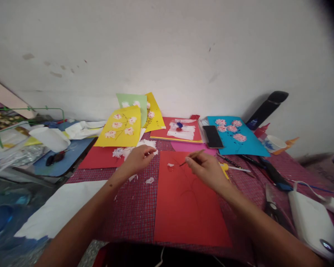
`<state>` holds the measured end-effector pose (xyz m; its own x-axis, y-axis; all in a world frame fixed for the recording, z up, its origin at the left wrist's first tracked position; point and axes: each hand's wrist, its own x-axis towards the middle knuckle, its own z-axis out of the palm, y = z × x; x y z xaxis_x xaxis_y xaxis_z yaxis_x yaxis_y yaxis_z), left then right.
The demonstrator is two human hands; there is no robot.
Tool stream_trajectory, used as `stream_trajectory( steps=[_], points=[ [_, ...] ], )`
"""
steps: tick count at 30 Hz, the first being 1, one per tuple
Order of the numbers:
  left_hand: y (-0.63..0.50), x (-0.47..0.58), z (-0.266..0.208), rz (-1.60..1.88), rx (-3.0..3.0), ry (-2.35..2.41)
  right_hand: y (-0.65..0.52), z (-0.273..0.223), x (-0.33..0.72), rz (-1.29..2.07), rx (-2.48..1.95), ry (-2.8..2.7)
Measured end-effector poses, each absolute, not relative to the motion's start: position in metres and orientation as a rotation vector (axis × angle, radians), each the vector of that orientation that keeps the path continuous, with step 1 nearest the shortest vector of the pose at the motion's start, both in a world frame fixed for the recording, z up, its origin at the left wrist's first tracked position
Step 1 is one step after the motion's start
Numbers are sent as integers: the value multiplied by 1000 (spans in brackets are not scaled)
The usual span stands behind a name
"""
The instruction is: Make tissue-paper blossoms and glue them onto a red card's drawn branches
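A red sheet of paper (193, 218) lies on the checked tablecloth, with thin dark branch lines and a small white scrap (170, 165) near its upper left. Over its upper part my right hand (207, 171) is closed around a thin brown paintbrush (187, 161), its tip pointing left and down close to the paper. My left hand (140, 158) hovers left of the sheet, fingers curled together near crumpled white tissue (147, 144); whatever they may pinch is too small to make out. Torn white bits (149, 180) lie beneath it.
Flower pictures on yellow paper (104, 139) and blue paper (250, 146) stand behind. A paint-smeared red pad (158, 134), phone (213, 137), paper cup (274, 144), scissors (271, 204) and white device (311, 222) surround the sheet. A white sheet (64, 207) hangs over the left edge.
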<state>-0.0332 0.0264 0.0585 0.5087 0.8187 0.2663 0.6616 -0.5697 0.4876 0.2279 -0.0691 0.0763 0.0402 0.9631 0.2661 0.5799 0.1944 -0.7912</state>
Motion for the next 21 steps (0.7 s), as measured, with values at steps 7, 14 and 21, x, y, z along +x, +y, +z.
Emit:
stream_trajectory(
  steps=[7, 14, 21],
  points=[
    [27, -60, 60, 323, 2573, 1373, -88, 71, 224, 636, -1444, -1646],
    [18, -75, 62, 193, 2598, 1459, -93, 70, 219, 659, -1433, -1666],
    [12, -95, 45, 97, 2628, 1338, -94, 65, 212, 698, -1392, -1710]
  ],
)
